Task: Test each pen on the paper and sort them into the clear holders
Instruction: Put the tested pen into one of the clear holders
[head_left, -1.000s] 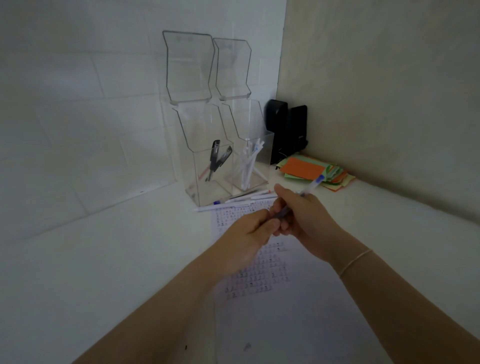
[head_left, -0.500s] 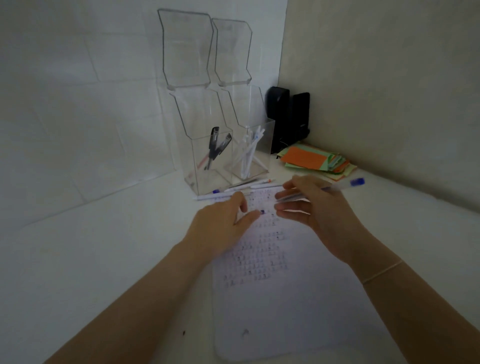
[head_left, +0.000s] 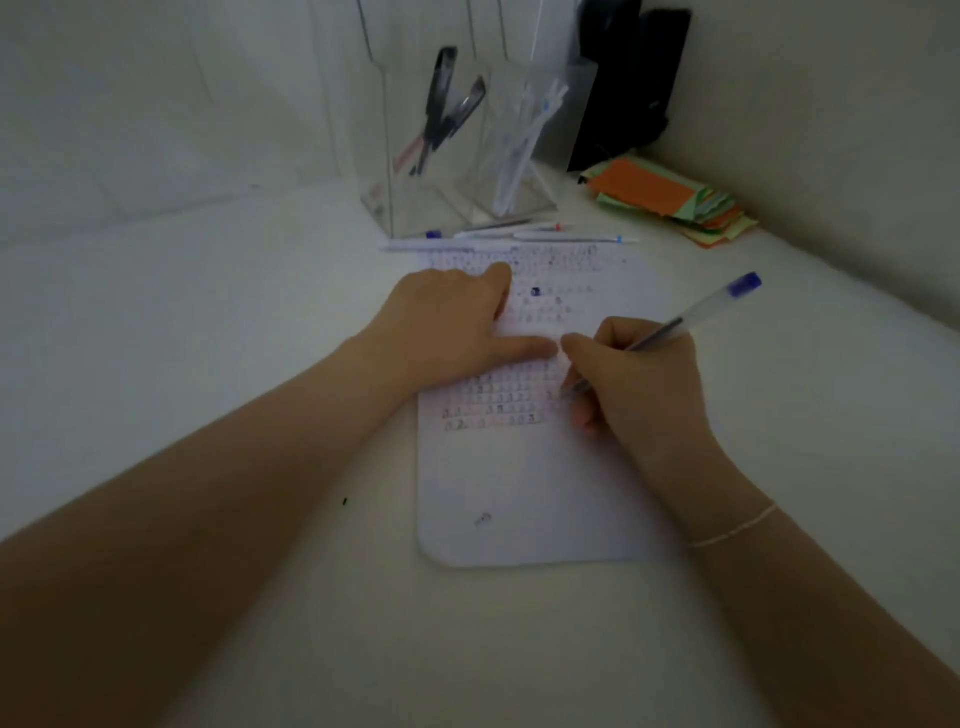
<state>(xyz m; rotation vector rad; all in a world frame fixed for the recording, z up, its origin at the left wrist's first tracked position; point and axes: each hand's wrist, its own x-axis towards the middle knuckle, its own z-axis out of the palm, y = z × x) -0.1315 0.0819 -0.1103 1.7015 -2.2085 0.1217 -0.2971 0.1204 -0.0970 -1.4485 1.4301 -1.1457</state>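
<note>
Both bare forearms reach in from the near edge over a pale, matte bench (head_left: 208, 322), a thin bracelet (head_left: 737, 530) showing on the right wrist. A sheet of paper (head_left: 519, 493) with rounded near corners lies flat on the bench between the arms; its near half is mostly blank apart from one small scribble, and rows of small test marks fill its far half. The left hand (head_left: 447, 332) rests on the paper with fingers straight and thumb stretched toward the right, pressing the sheet down. The right hand (head_left: 634, 384) has its grip closed around a clear pen (head_left: 670, 327) with a blue end cap, the tip touching the paper just beside the left thumb and the barrel slanting up and away to the right. Beyond the far edge of the paper several loose pens (head_left: 519, 234) lie in a row on the bench. Just behind them stand two clear holders side by side: the left holder (head_left: 384, 156) contains dark pens and a reddish one leaning together, the right holder (head_left: 566, 119) contains white pens. To the right lies a stack of orange and green paper slips (head_left: 670, 200), with a black object (head_left: 639, 78) behind it in the corner where two plain pale walls meet.
</note>
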